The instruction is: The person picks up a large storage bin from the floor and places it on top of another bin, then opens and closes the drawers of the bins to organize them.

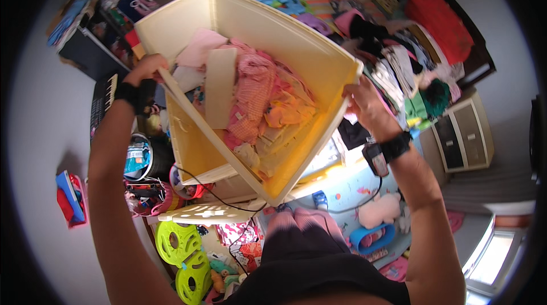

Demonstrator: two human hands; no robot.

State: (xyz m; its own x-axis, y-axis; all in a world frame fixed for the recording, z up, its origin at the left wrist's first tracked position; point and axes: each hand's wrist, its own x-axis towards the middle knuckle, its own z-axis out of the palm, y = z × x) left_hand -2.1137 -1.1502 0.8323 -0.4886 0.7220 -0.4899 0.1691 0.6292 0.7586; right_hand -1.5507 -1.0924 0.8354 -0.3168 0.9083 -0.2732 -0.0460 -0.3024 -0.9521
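A large cream plastic bin (299,23) is held up and tilted in front of me. My left hand (147,69) grips its rim on the left, and my right hand (363,98) grips the rim at the right corner. Inside the bin lie a pink checked garment (254,87), a pale pink cloth (201,48), an orange and yellow cloth (290,108) and a flat cream panel (221,87). Both wrists wear black bands; a small device is strapped to the right one, with a cable running from it. The fingers beneath the rim are partly hidden.
Piled clothes (397,61) cover a bed at the upper right. A small drawer unit (466,134) stands right. Left are a black bucket (156,159) and a pink basket (166,198). A green plastic piece (177,241), a blue container (372,239) and plush toys (380,211) lie below.
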